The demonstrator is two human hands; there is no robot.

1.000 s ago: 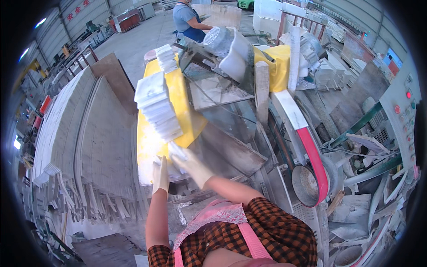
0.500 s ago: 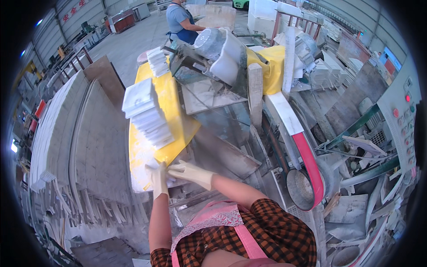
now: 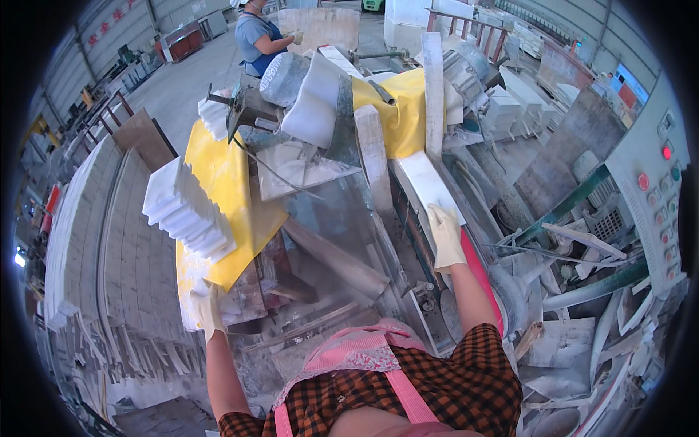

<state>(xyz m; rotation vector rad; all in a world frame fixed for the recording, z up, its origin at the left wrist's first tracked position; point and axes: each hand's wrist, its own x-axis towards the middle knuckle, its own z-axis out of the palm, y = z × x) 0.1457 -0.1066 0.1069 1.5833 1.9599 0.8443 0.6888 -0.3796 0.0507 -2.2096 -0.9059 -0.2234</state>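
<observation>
My left hand (image 3: 208, 309), in a pale glove, lies on the dusty near end of a stand draped with a yellow sheet (image 3: 251, 233). Its fingers look stretched out, next to the sheet's near corner. Beyond it on the sheet rises a leaning stack of white slabs (image 3: 188, 207). Off to the right, my gloved right hand (image 3: 445, 237) rests with extended fingers on the near end of a long white slab (image 3: 426, 180). That slab lies on a narrow track with a pink-red belt (image 3: 489, 280) at its near end. Its far end reaches under a yellow cover (image 3: 400, 116).
A dusty machine with a motor (image 3: 284, 79) stands ahead, beside two upright posts. Grey boards (image 3: 138, 240) stand stacked at left. A control panel (image 3: 655, 182) with a lit red lamp and offcuts are at right. A person (image 3: 258, 40) in a blue apron stands beyond the machine.
My right hand has left the yellow sheet's corner and moved right onto the long slab. My left hand stays by the sheet's near end. The view has shifted to the right.
</observation>
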